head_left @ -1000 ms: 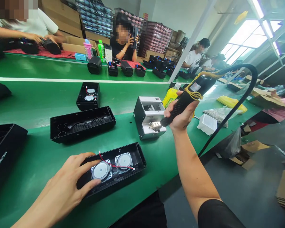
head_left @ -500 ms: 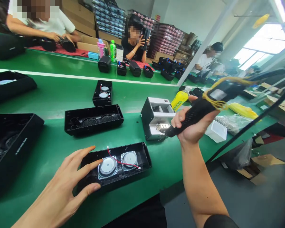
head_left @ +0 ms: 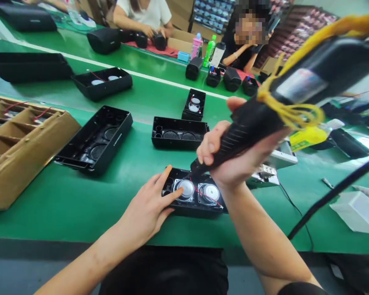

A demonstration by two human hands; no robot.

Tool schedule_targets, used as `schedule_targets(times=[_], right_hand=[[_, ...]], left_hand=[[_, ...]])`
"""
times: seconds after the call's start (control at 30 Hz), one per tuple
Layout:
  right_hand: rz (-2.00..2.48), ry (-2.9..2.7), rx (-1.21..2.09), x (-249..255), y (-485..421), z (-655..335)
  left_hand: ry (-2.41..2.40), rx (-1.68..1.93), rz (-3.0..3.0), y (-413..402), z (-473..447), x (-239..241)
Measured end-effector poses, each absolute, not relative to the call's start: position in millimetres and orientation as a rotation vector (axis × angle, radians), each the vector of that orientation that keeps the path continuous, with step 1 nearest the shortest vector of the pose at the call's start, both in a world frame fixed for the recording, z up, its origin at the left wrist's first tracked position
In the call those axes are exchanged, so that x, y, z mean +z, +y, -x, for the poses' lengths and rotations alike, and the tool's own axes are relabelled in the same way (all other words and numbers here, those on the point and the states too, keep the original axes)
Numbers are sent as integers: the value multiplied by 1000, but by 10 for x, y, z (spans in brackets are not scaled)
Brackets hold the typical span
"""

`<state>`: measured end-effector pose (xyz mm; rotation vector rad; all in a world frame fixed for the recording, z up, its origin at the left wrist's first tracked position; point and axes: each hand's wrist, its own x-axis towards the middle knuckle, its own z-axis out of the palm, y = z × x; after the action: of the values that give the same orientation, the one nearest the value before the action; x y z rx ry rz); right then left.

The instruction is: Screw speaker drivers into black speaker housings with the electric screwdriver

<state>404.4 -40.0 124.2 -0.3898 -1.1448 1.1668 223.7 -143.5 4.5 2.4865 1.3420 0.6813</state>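
My right hand is wrapped round a black electric screwdriver with a yellow cord tied about its body. The tool slants down, its tip by the left speaker driver. That driver sits in an open black speaker housing beside a second driver; a thin red wire lies across them. My left hand spans the housing's left end, thumb at the near wall, one finger on the left driver and another at the far edge. My right hand hides part of the housing's right side.
Other open black housings lie beyond, one empty and one with drivers. A cardboard box with dividers stands left. To the right are a partly hidden metal machine, a yellow bottle, a white tray and a black cable. Co-workers sit opposite.
The camera view has swung left. The screwdriver has come over the housing, its tip now by the left driver. My left hand has settled onto the housing's left end.
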Motion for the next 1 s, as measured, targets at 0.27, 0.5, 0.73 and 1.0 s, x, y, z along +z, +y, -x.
schedule_targets(times=[0.27,0.5,0.73,1.0], right_hand=[[514,-1257,1178,821,-257,-3798],[633,-1290,1141,801,-258,-3765],[534,-1296,1178,750,-236,-3767],[592,-1302,1145,662,-227,-3749]], left_hand=[[1398,660,-2425,-1414,-2277,99],[1408,660,-2388,-1428,-2282,90],[1398,679,-2369,-1429,-2285,96],[1398,715,-2380,-1433,-2280,59]])
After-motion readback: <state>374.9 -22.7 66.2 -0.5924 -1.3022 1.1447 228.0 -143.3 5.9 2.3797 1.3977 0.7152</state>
